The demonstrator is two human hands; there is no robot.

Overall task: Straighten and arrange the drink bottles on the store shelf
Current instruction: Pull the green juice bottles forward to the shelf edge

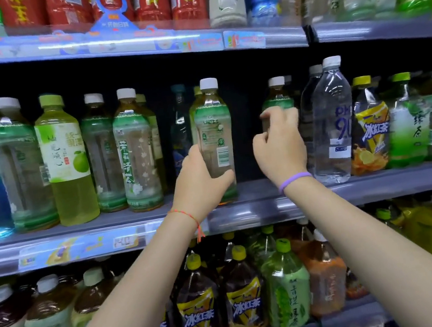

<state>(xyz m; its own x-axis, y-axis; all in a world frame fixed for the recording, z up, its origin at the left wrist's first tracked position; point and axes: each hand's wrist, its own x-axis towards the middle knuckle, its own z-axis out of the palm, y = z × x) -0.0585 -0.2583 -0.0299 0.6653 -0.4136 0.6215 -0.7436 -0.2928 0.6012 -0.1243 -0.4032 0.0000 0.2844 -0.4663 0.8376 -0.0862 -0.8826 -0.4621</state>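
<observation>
- The left hand (202, 178) grips the lower body of a green-labelled tea bottle (213, 135) that stands at the front edge of the middle shelf (244, 209), fingers behind it and thumb across its front near the base.
- That bottle stands upright, its long axis vertical, white cap up — but its barcode faces out, so the label looks turned the wrong way round.
- The right hand (281, 144) reaches further back into the shelf and curls its fingers round the shoulder of a second tea bottle (277, 94), which stands set back from the front edge, just left of the clear water bottle (330, 122).
- Between the two held bottles lies a dark gap in the front row; the second bottle stands behind and right of it.
- The relation the next move turns on, as I judge it: the rear bottle lies straight ahead of the right hand, deeper in the shelf, so it needs a pull toward the front edge, upright all the way.
- The left hand is nearer the front bottle and is placed to twist it about its vertical axis — label forward.
- Risk: the water bottle stands close beside the right hand and could be knocked.
</observation>
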